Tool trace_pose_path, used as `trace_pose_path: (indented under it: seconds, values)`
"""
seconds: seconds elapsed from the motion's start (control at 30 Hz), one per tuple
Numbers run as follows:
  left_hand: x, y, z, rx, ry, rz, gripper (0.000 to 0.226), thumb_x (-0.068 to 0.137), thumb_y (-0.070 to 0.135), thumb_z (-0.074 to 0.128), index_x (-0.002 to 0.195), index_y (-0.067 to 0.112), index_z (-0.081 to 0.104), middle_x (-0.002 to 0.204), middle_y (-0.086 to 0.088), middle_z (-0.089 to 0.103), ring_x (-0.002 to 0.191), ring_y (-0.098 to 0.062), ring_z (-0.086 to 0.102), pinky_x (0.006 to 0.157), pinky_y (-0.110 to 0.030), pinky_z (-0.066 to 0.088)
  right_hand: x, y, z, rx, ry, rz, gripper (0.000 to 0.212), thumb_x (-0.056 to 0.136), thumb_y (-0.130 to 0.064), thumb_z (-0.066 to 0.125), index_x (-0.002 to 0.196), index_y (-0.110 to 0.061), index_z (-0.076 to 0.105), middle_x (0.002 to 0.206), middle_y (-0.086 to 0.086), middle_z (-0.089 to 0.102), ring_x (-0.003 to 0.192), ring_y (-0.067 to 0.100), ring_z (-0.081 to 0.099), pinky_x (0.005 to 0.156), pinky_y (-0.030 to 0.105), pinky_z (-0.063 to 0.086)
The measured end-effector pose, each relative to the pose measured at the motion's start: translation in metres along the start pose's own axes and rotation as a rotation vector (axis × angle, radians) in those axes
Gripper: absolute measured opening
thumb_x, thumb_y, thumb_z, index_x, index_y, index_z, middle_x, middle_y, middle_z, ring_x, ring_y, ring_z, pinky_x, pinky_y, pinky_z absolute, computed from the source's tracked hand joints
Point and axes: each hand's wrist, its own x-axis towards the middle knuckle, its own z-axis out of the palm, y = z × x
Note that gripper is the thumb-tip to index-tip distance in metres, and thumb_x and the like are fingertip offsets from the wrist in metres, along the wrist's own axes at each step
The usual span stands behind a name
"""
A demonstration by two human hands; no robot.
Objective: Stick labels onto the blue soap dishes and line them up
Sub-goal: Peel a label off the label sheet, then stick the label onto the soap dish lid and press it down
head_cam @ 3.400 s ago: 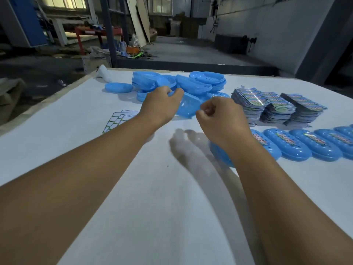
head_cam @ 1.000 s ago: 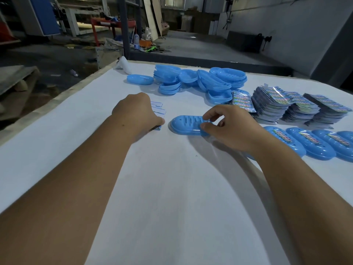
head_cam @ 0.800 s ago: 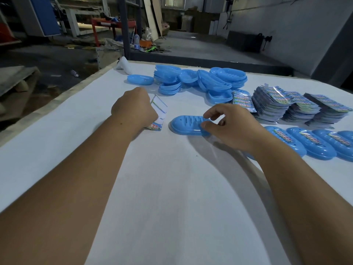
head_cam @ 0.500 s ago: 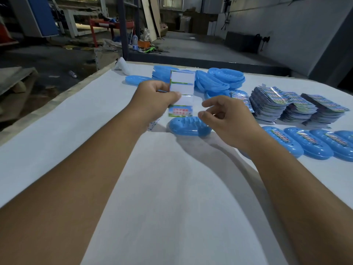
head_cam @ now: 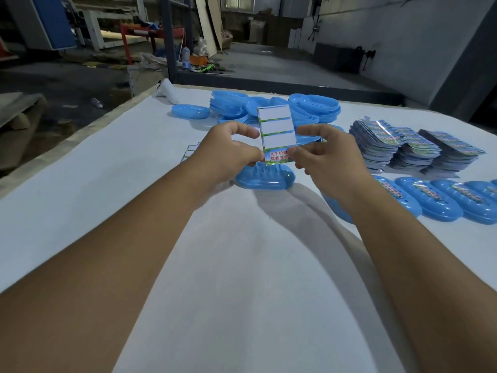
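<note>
I hold a label sheet (head_cam: 276, 131) upright above the table, its upper three slots blank and one printed label left at the bottom. My left hand (head_cam: 228, 154) pinches the sheet's lower left edge. My right hand (head_cam: 326, 154) pinches the printed label at the lower right. Just beneath lies an unlabelled blue soap dish (head_cam: 265, 179), face down on the white table (head_cam: 236, 265). A row of labelled soap dishes (head_cam: 435, 200) runs along the right side.
A heap of unlabelled blue soap dishes (head_cam: 309, 109) sits at the far side, with one single dish (head_cam: 190, 114) to its left. Stacks of label sheets (head_cam: 414, 149) lie at the right. Used backing sheets (head_cam: 189, 152) lie behind my left wrist.
My left hand picked the label sheet up from the table and raised it over the dish. My right hand left the dish and took hold of the bottom label.
</note>
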Motion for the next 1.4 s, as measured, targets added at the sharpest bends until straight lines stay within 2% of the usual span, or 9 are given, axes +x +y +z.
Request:
trace_pose_path:
  seconds: [0.13,0.23,0.33,0.47,0.77,0.9,1.1,1.3,1.4]
  values:
    - [0.001,-0.002,0.001,0.016,-0.023,0.033,0.031,0.082,0.015,0.078,0.102,0.031,0.061,0.091,0.004,0.078,0.091,-0.010,0.072,0.076,-0.027,0.056,-0.001,-0.001,-0.001,-0.011,0.005,0.002,0.032,0.092,-0.025,0.076,0.119,-0.030,0.060,0.072,-0.019,0.075,0.060,-0.004,0.064,0.055,0.014,0.048]
    - [0.002,-0.003,0.000,0.044,-0.035,0.070,0.030,0.083,0.017,0.077,0.100,0.031,0.058,0.080,0.011,0.077,0.094,-0.010,0.071,0.079,-0.029,0.055,0.000,0.000,-0.001,-0.065,0.048,-0.002,0.034,0.087,-0.028,0.080,0.116,-0.026,0.061,0.078,-0.011,0.076,0.069,0.003,0.065,0.070,0.027,0.055]
    - [0.003,-0.004,0.001,0.057,-0.048,0.102,0.029,0.083,0.020,0.078,0.096,0.030,0.054,0.080,0.014,0.077,0.092,-0.009,0.071,0.088,-0.034,0.055,-0.001,0.002,-0.001,-0.246,0.091,-0.063,0.028,0.080,-0.035,0.085,0.096,-0.024,0.065,0.082,-0.010,0.066,0.068,0.006,0.056,0.069,0.026,0.048]
    - [0.003,-0.005,0.003,0.078,-0.065,0.151,0.030,0.086,0.021,0.078,0.091,0.028,0.049,0.082,0.017,0.076,0.086,-0.008,0.071,0.082,-0.030,0.053,-0.005,0.000,0.004,-0.195,-0.022,-0.087,0.024,0.081,-0.036,0.084,0.069,-0.021,0.070,0.060,-0.007,0.065,0.051,0.001,0.047,0.055,0.023,0.040]
    - [0.002,-0.004,0.004,0.102,-0.054,0.197,0.028,0.085,0.017,0.078,0.089,0.024,0.051,0.079,0.015,0.076,0.081,-0.007,0.073,0.083,-0.028,0.056,-0.010,-0.006,0.005,-0.165,-0.081,-0.099,0.026,0.083,-0.041,0.081,0.069,-0.020,0.077,0.069,0.012,0.070,0.056,0.010,0.043,0.057,0.031,0.037]
    - [0.002,-0.005,0.005,0.083,-0.048,0.194,0.030,0.084,0.015,0.079,0.087,0.024,0.050,0.080,0.010,0.077,0.084,-0.010,0.073,0.085,-0.030,0.057,-0.010,-0.006,0.007,-0.207,-0.068,-0.105,0.022,0.082,-0.039,0.081,0.069,-0.021,0.077,0.067,0.007,0.071,0.053,0.007,0.047,0.056,0.030,0.041]
    - [0.001,-0.006,0.008,0.102,-0.043,0.214,0.034,0.083,0.013,0.079,0.083,0.022,0.047,0.076,0.012,0.076,0.066,0.001,0.068,0.063,-0.013,0.050,-0.011,-0.007,0.008,-0.207,-0.071,-0.079,0.018,0.079,-0.029,0.074,0.065,-0.019,0.077,0.053,0.008,0.057,0.046,0.009,0.033,0.046,0.022,0.029]
    - [0.002,-0.006,0.008,0.161,0.029,0.200,0.032,0.080,0.010,0.073,0.078,0.025,0.045,0.086,-0.008,0.077,0.086,-0.030,0.071,0.081,-0.043,0.056,-0.011,-0.007,0.005,-0.210,-0.037,-0.034,0.020,0.079,-0.022,0.068,0.066,-0.010,0.075,0.046,-0.005,0.051,0.039,0.006,0.031,0.038,0.015,0.027]
    - [0.006,-0.010,0.004,0.198,0.110,0.164,0.028,0.079,0.009,0.067,0.076,0.025,0.045,0.087,-0.013,0.073,0.076,-0.031,0.065,0.075,-0.041,0.055,-0.009,-0.006,0.001,-0.232,0.000,-0.021,0.022,0.080,-0.021,0.066,0.067,-0.007,0.074,0.053,0.003,0.052,0.043,0.009,0.033,0.040,0.017,0.029]
